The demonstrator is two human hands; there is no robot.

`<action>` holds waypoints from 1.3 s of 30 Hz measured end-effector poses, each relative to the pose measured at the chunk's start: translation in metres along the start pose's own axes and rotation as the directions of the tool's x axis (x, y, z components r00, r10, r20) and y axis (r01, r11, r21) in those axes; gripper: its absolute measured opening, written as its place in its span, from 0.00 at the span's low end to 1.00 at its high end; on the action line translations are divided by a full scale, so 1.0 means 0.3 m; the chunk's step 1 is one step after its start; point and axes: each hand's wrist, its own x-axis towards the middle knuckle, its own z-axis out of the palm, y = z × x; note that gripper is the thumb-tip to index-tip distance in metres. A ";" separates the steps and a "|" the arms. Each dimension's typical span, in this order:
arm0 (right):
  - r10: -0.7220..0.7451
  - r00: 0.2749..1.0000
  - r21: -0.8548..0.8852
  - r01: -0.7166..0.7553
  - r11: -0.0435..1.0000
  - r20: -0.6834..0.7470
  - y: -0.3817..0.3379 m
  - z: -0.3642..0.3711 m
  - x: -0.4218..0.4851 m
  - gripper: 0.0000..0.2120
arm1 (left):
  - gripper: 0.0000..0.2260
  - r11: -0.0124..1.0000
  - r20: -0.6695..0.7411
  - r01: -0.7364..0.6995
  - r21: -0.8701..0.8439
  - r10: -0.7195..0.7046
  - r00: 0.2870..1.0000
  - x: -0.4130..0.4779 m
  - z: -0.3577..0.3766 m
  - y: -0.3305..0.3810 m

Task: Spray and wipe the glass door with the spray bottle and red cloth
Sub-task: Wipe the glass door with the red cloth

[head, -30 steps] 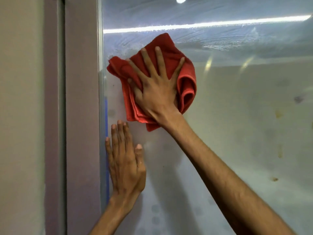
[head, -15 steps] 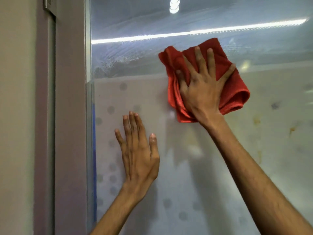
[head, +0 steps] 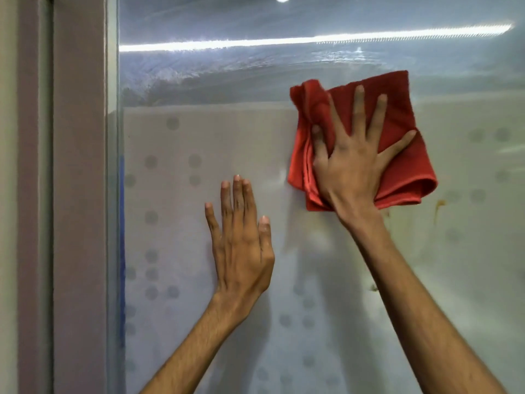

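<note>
Red cloth (head: 400, 109), folded, lies pinned flat against the glass door (head: 199, 132) beneath the spread, straight fingers of the right hand (head: 352, 166). Orange stains (head: 439, 204) lie just right of and below that hand. The left hand (head: 241, 245), fingers straight, rests flat on the glass lower-left.

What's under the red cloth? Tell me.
The red cloth lies on the glass door, pressed by the right hand. Any dirt beneath it is covered.
</note>
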 end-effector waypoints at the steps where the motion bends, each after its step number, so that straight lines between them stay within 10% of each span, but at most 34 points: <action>1: -0.042 0.999 -0.019 0.042 0.999 0.014 0.005 0.008 -0.066 0.26 | 0.28 1.000 -0.004 0.002 0.003 -0.002 1.000 -0.018 0.007 0.001; 11: -0.102 0.989 -0.093 0.113 0.989 0.108 0.219 0.026 -0.671 0.40 | 0.27 1.000 0.020 0.022 -0.003 -0.022 1.000 -0.251 0.061 0.056; 21: 0.266 0.964 -0.035 -0.265 0.963 0.022 0.359 -0.066 -0.155 0.28 | 0.26 0.999 0.052 0.017 -0.029 -0.015 0.999 -0.229 0.057 0.073; 31: -0.073 0.997 -0.070 0.071 0.995 -0.021 0.183 -0.003 -0.259 0.27 | 0.26 0.998 0.000 -0.006 -0.056 0.006 1.000 -0.210 0.078 0.081; 39: -0.042 0.999 -0.098 0.043 0.994 0.011 0.261 0.012 -0.561 0.34 | 0.26 0.996 0.014 -0.026 -0.086 0.027 1.000 -0.282 0.099 0.112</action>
